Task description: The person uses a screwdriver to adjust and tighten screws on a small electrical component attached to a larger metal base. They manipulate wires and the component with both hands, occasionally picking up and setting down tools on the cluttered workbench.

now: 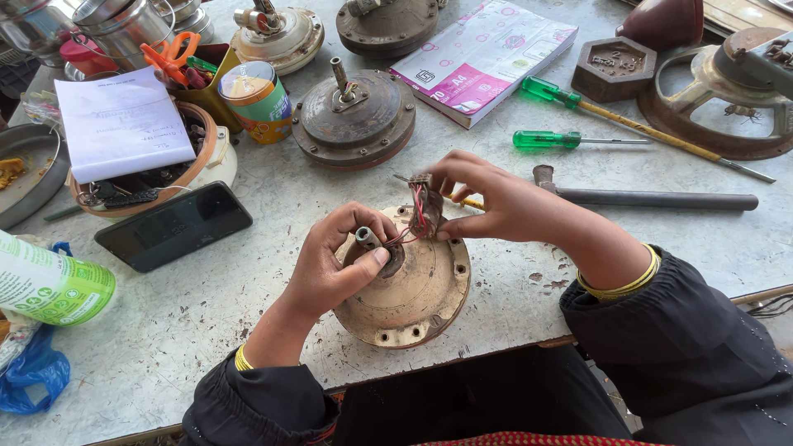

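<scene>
A round, rusty beige motor housing (413, 297) lies on the worn table near its front edge. A short metal shaft (366, 238) sticks up from its middle. My left hand (334, 264) wraps around that shaft, thumb pressed beside it. My right hand (487, 198) pinches a small dark connector block (425, 198) above the housing, fingers closed on it. Red and pale wires (405, 234) run from the block down toward the shaft.
A black phone (173, 225) lies to the left, a second motor (353, 116) behind. Two green-handled screwdrivers (545, 139) and a dark metal rod (652, 198) lie at the right. A bowl of parts under paper (124, 124), a can (258, 101) and a booklet (483, 56) stand farther back.
</scene>
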